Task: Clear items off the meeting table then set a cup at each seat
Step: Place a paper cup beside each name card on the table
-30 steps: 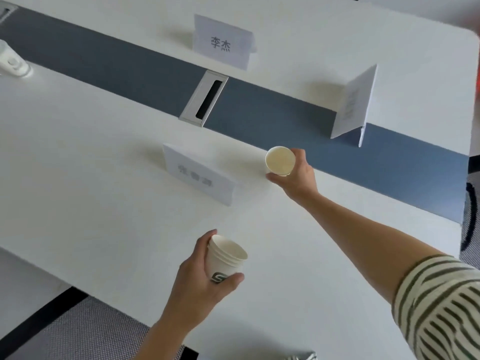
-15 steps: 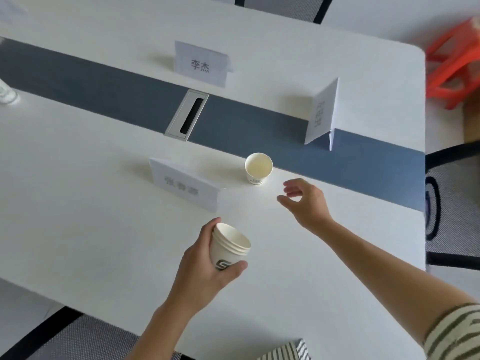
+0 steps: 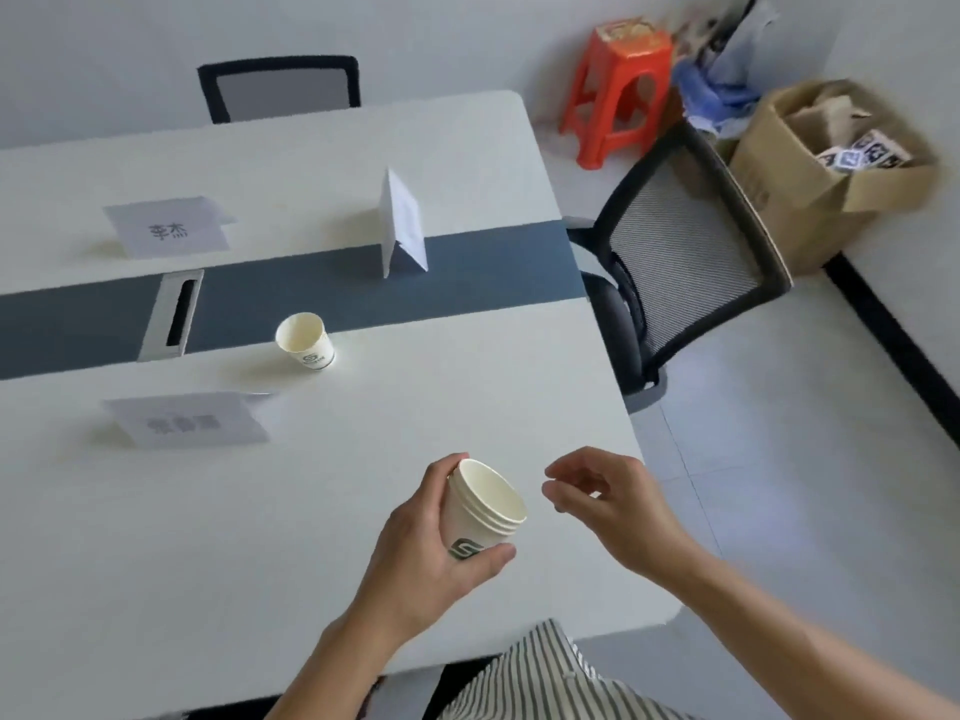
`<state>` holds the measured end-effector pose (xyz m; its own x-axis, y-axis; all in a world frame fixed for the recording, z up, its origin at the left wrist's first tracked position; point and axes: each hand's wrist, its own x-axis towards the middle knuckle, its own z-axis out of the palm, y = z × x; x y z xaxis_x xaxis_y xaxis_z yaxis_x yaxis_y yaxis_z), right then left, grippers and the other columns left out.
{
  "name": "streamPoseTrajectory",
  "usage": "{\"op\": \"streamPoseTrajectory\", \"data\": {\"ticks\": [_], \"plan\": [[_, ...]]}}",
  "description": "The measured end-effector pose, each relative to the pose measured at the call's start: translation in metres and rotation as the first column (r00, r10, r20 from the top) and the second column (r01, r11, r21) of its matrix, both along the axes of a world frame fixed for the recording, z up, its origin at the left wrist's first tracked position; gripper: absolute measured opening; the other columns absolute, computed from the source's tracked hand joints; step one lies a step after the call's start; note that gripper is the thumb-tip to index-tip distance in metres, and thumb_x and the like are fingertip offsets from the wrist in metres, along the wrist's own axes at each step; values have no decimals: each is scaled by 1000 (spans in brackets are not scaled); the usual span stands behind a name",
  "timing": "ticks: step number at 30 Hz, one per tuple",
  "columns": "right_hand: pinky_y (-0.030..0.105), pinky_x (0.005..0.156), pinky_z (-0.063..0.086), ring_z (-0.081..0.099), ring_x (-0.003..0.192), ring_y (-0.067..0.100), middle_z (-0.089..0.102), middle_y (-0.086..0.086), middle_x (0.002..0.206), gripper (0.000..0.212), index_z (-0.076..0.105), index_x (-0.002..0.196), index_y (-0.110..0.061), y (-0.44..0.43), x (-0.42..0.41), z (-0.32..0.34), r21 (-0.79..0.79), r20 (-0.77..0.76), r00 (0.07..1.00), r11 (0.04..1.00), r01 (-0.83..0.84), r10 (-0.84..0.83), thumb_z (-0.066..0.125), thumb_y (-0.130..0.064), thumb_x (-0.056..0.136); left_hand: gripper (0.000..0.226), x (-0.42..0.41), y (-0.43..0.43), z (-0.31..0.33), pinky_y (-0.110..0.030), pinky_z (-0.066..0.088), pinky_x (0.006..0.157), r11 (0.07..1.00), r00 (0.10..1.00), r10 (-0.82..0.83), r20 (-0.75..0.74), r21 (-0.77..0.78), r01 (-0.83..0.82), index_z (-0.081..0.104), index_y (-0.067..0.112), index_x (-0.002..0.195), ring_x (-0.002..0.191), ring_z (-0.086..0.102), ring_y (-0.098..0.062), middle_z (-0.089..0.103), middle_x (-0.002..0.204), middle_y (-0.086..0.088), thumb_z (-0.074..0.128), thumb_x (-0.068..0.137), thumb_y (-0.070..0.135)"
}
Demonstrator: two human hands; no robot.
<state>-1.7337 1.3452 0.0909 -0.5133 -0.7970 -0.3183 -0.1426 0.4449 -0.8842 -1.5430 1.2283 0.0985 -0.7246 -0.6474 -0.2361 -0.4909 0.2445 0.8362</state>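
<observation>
The left hand (image 3: pixel 431 553) wraps thumb and fingers round a nested stack of paper cups (image 3: pixel 485 506), tilted above the white table (image 3: pixel 260 537) near its front edge. At the stack's 3 o'clock the right hand (image 3: pixel 608 501) hangs empty, fingers loosely curled. At 11 o'clock a single paper cup (image 3: pixel 305 341) stands upright at the blue strip's (image 3: pixel 311 293) near edge, past a name card (image 3: pixel 189 422).

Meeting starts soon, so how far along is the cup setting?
Done: one paper cup stands by the near name card. In hand: the left hand grips a stack of cups, the right hand empty beside it. Left: the far name card and the end name card have no cup.
</observation>
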Motion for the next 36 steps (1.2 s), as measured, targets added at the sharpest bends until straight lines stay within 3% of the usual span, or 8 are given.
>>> {"op": "streamPoseTrajectory", "data": {"ticks": [4,13,19,26,28,31,34,36], "plan": [[25,61,50,65,67,16,72,1,72,10,72,79,-20,90,-10,7,-5,71,995,998,68,-68,74,-30,79,81,-30,75,2,-25,53,84,981,982,-187,13,-42,188,36,53,124,99,58,-2,57,109,29,81,57,56],[11,47,39,54,49,2,64,-6,55,10,72,77,-5,231,-49,21,73,229,933,960,269,-278,76,-15,78,84,-116,187,15,-24,51,86,839,849,-528,33,-133,527,35,53,128,99,56,2,56,111,30,78,56,52],[12,43,38,55,43,0,65,-6,51,5,70,74,-5,256,-96,15,106,242,898,930,353,-368,73,-6,78,79,-175,202,11,-27,53,82,783,794,-605,51,-138,606,37,57,123,94,58,-3,57,108,27,78,56,51],[25,51,43,56,60,15,68,2,67,6,69,81,-5,272,-205,14,95,281,825,870,484,-490,70,-11,82,75,-275,189,-18,-29,55,77,782,786,-609,101,-86,617,37,56,121,92,57,-1,57,102,26,77,57,54],[26,54,45,57,63,14,68,0,73,18,69,86,-9,270,-234,22,81,327,821,879,469,-468,73,-25,79,73,-311,189,-18,-31,54,78,777,780,-617,106,-74,625,38,53,120,92,56,-3,57,103,26,76,58,53],[23,57,47,63,74,9,73,-7,87,53,66,106,-18,264,-273,37,43,313,853,904,426,-417,79,-46,63,70,-364,191,-11,-29,52,73,787,791,-605,90,-80,611,38,50,118,88,56,-4,57,98,26,74,58,52],[29,69,56,65,97,9,70,-9,106,73,61,119,-28,257,-308,45,-19,208,899,917,398,-385,86,-49,54,69,-410,188,-4,-25,50,68,784,790,-603,107,-98,612,39,48,119,87,58,-7,59,102,22,73,59,52],[31,71,55,64,99,12,68,-8,109,77,59,121,-33,253,-331,44,-68,150,923,928,367,-354,89,-49,52,72,-436,181,-4,-24,49,69,795,801,-587,121,-102,598,39,47,122,88,58,-8,58,104,22,74,59,53]]}}
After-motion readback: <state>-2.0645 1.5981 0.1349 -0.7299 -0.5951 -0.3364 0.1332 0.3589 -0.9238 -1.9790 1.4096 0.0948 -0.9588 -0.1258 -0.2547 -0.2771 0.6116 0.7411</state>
